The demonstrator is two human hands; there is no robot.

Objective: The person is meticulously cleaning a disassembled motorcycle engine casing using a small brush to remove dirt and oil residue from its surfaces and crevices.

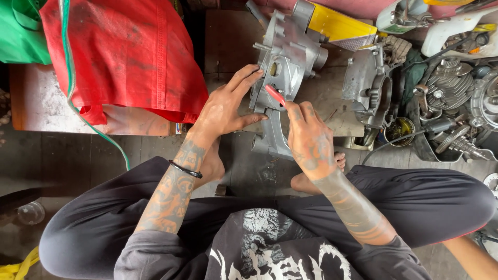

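The right hand pinches a small red tool in its grip, tip against the grey metal case. The left hand lies open and flat on the case's side, likely to keep it from slipping. The case stands tilted on the floor, just above both hands. Another case sits to the right; a red bag to the left.

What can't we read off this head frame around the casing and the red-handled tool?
- Tool tip: head view, only the red handle shows; right hand hides the rest.
- Engine casing: lower edge covered by both hands; left hand masks its left side.
- Parts pile at right: cut off by the frame edge.
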